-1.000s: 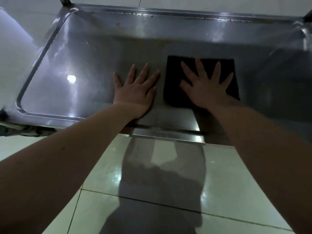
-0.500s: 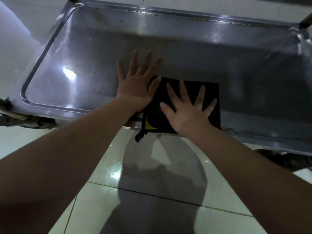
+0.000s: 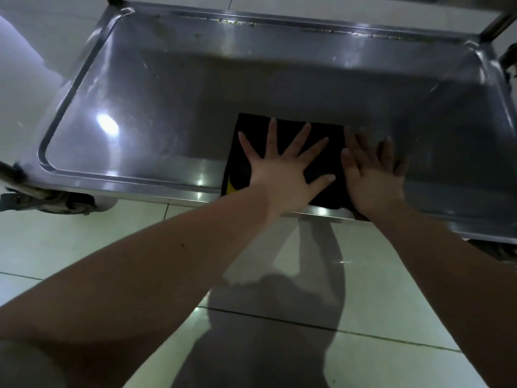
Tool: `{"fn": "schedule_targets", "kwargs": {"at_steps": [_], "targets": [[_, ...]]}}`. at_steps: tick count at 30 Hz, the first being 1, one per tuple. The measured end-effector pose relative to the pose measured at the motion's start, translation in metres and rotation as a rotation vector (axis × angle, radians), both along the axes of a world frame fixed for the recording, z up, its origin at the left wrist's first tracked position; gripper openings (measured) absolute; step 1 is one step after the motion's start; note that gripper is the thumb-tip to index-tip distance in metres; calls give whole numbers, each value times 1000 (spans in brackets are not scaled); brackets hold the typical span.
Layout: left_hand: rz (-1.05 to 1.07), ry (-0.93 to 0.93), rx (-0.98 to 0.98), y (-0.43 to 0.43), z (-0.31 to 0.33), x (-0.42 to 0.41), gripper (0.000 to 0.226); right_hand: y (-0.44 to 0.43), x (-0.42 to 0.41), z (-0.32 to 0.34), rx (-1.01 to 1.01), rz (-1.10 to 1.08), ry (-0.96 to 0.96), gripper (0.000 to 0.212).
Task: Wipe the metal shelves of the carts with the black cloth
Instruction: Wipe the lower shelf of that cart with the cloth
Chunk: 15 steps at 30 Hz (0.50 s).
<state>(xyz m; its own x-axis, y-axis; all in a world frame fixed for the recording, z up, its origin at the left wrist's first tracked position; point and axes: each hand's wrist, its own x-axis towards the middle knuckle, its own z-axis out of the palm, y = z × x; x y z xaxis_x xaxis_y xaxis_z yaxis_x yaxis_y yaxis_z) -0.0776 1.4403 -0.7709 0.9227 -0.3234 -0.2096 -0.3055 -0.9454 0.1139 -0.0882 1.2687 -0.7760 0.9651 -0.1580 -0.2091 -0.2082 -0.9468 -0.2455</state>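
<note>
The black cloth (image 3: 330, 141) lies flat on the low metal cart shelf (image 3: 173, 107), at its near edge, with a yellow patch showing at its lower left corner. My left hand (image 3: 285, 175) presses on the cloth with fingers spread straight. My right hand (image 3: 372, 175) lies flat beside it, fingers straight, on the cloth's right edge and the bare metal next to it. Both palms hide the cloth's near part.
The shelf has a raised rim and rounded corners. A cart post (image 3: 498, 21) rises at the far right and a caster wheel (image 3: 70, 204) sits under the near left corner. Pale floor tiles (image 3: 307, 275) lie in front of the cart.
My left hand has moved from the bare metal onto the cloth. My right hand has slid off the cloth's middle to its right edge. The cloth stays at the near rim.
</note>
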Motion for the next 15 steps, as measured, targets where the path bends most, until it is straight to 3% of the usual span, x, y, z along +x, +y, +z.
{"fn": "schedule_targets", "kwargs": {"at_steps": [3,7,15], "targets": [[116,-8,33,33,1,39,72,7,2,-2,-178,86,71,57],[146,48,35,71,9,79,72,12,7,-3,-211,89,80,60],[48,147,63,102,13,25,72,22,15,8,-230,55,180,58]]}}
